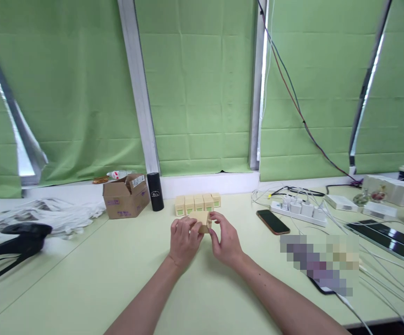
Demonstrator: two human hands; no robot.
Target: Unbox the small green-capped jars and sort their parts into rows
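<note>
While the left hand (184, 242) and right hand (227, 242) clasp it with curled fingers, the small carton (202, 219) sits between them at mid desk (118, 279).
Judged light, thin-walled, crushable; hold opposite side faces gently. Matching cartons (198, 203) stand in a row just behind.

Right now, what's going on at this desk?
A person grips a small beige box between the left hand and the right hand, over a pale green table. Just behind it stands a row of similar boxes. A cardboard carton and a black cylinder sit to the left, a phone and a power strip to the right.
</note>
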